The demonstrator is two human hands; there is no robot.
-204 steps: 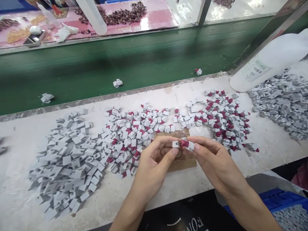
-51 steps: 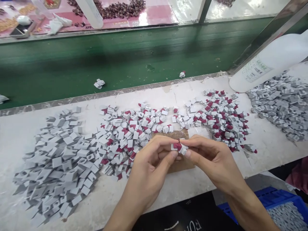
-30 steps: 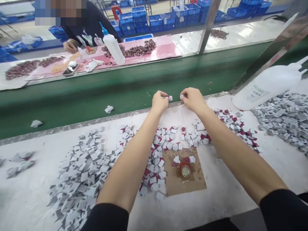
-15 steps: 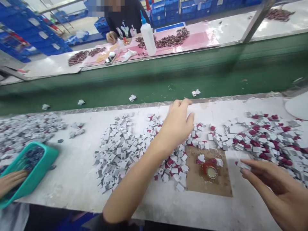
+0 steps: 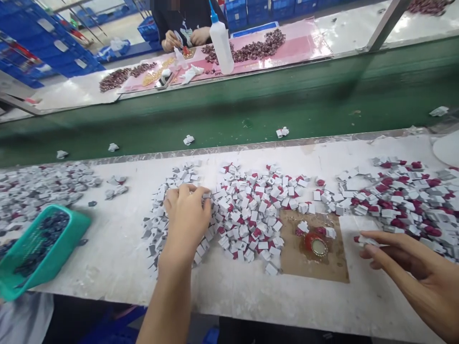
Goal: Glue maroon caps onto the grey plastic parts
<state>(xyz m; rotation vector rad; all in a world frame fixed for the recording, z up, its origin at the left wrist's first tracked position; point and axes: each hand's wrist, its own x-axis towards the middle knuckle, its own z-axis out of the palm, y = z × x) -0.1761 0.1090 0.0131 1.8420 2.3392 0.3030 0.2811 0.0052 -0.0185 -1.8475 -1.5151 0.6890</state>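
Note:
My left hand (image 5: 188,210) is over the pile of small grey plastic pieces (image 5: 155,229), fingers curled down. A grey piece shows between its thumb and index finger; the other fingertips are hidden. At the right, my right hand (image 5: 405,265) pinches a small grey plastic piece with a magenta part (image 5: 366,240) between thumb and fingers. Between the hands lies a brown cardboard square (image 5: 304,267). On it sit a round cap-like dish (image 5: 318,247) in a red wet patch and a few grey and magenta pieces. Beside the cardboard spreads a heap of grey-and-magenta pieces (image 5: 251,215).
Another mixed heap (image 5: 401,196) lies at the right. A teal basket (image 5: 73,229) of dark pieces stands at the left. Several joined pieces sit on the green conveyor belt (image 5: 229,114). Beyond it, a co-worker (image 5: 190,24) works near a white bottle (image 5: 221,48).
My left hand has moved from the belt's edge back and left to the grey pile. My right hand still holds its piece. A neighbour's hand has left the teal basket.

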